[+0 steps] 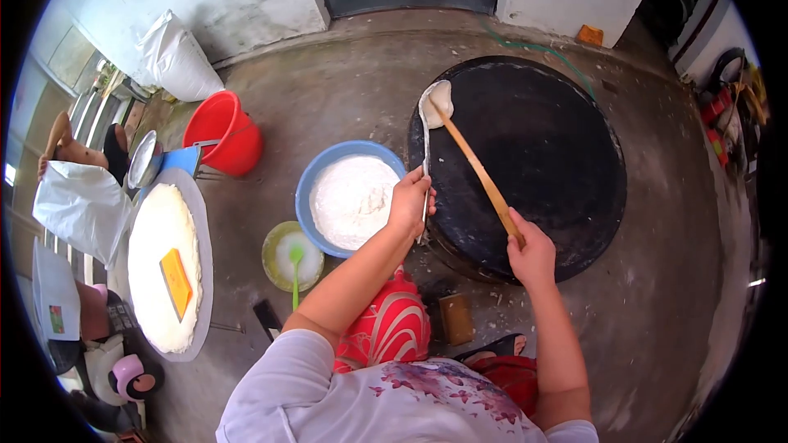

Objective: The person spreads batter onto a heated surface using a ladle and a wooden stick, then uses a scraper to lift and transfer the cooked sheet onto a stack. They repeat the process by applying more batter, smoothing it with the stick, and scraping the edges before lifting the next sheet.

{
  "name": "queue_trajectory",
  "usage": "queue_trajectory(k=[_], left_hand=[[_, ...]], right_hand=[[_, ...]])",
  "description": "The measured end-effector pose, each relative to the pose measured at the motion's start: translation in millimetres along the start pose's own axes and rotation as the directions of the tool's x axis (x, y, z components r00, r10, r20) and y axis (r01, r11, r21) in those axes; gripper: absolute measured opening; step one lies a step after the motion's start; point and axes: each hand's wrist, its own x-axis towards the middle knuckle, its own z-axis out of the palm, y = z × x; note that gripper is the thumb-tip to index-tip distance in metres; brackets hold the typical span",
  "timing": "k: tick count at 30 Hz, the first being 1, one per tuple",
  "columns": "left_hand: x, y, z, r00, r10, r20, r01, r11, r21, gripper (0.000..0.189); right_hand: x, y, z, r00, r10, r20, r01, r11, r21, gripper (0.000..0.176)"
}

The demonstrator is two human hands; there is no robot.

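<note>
My left hand point(412, 203) is closed round the thin handle of a ladle point(426, 143). The ladle's batter-coated bowl lies over the far left rim of a large round black griddle point(542, 164). In my right hand point(532, 253) is a flat wooden spatula point(480, 168), held by its near end. The spatula slants across the griddle, its tip at the ladle's bowl with the pale batter point(442, 98). Just left of my left hand stands a blue basin point(305, 197) full of white batter.
A green bowl point(271, 275) with a green spoon point(295, 267) stands by the basin. At left, a round white stack of flatbreads point(156, 238) bears a yellow scraper point(174, 279). Behind are a red bucket point(238, 148) and a white sack point(176, 57). Another person's arm point(70, 143) is near a plastic bag point(82, 201).
</note>
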Motion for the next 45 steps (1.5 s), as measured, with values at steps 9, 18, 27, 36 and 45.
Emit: queue_trajectory(k=[9,18,27,36,45], left_hand=[[-5,-8,1,0.995,0.059,-0.080,-0.061,0.998,-0.018,0.028],[-12,-16,6,0.980,0.180,-0.085,-0.173,0.981,0.082,0.040],[40,18,3,0.992,0.120,0.040,-0.124,0.986,0.112,0.014],[11,109,17,0.844,-0.059,0.534,0.391,0.749,-0.535,0.029],[-35,125,-5,0.704,0.030,0.709,0.633,0.426,-0.646,0.034]], right_hand=[[10,-2,1,0.997,0.068,-0.038,-0.069,0.996,-0.049,0.043],[13,13,6,0.998,0.054,-0.027,-0.054,0.999,-0.003,0.043],[-2,13,-24,0.989,-0.091,-0.114,0.066,0.976,-0.210,0.043],[11,45,21,0.845,-0.530,0.061,0.476,0.697,-0.536,0.045],[57,29,35,0.952,-0.257,-0.166,0.211,0.944,-0.253,0.045]])
